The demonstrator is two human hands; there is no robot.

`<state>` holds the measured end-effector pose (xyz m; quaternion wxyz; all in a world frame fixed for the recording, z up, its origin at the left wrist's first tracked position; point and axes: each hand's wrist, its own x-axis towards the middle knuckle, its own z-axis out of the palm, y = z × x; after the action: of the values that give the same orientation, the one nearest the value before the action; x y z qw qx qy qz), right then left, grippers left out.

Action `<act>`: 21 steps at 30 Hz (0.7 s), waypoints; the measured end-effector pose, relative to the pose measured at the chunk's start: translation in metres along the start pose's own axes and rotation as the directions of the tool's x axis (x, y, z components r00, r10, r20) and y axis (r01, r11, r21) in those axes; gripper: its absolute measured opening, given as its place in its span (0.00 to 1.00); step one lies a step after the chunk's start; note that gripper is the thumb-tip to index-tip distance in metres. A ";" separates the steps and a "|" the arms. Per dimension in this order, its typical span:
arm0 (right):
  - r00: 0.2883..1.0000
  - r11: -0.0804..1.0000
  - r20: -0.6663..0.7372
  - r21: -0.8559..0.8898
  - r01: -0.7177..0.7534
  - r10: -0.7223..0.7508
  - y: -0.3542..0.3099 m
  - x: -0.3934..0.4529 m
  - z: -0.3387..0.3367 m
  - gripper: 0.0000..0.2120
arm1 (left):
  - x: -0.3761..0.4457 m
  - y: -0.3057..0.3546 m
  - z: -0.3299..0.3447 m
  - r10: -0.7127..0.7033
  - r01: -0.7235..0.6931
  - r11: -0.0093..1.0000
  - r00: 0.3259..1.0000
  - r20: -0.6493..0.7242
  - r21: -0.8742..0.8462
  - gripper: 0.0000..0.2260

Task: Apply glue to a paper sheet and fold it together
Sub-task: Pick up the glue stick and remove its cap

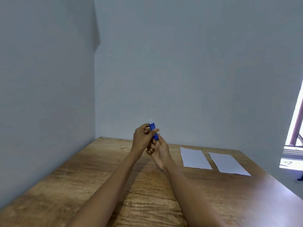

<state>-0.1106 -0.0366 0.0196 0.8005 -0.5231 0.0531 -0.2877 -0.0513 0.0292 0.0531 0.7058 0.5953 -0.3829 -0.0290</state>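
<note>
A small blue cylindrical glue stick with a white tip (153,129) is held upright above the far middle of a brown wood-grain table (91,174), raised clear of its surface. The left hand (142,140) is wrapped around the middle of the stick, its thumb laid across the blue barrel. The right hand (158,150) is curled around the lower end from beneath, palm turned upward, and the two hands are pressed together there. The bottom of the stick is hidden by the fingers, and whether the white tip is a cap or bare glue cannot be made out, since that part is blurred. Both bare forearms are cut off by the near edge of the view.

To the right, two white rectangular paper sheets are laid flat on the table, the left sheet (196,158) just beside the right sheet (228,163), with a narrow strip of wood between them. Grey walls (180,63) are seen behind the table, and a bright window (295,140) is cropped at the far right.
</note>
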 end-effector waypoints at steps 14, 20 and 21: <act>0.999 0.998 0.007 0.032 -0.045 0.045 -0.001 0.008 -0.012 0.20 | 0.001 -0.007 0.007 0.040 -0.040 0.999 0.999 0.006 0.000 0.09; 0.996 0.997 0.077 0.060 -0.056 0.051 0.000 0.008 -0.006 0.19 | 0.003 -0.013 0.000 0.074 -0.069 0.997 0.992 -0.102 0.046 0.08; 0.996 0.997 0.076 0.045 -0.055 0.051 0.000 0.008 -0.005 0.18 | 0.004 -0.014 -0.001 0.070 -0.066 0.997 0.991 -0.110 0.044 0.08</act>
<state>-0.1061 -0.0445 0.0190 0.8214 -0.5128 0.0303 -0.2478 -0.0423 0.0245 0.0431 0.7143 0.5969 -0.3636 0.0360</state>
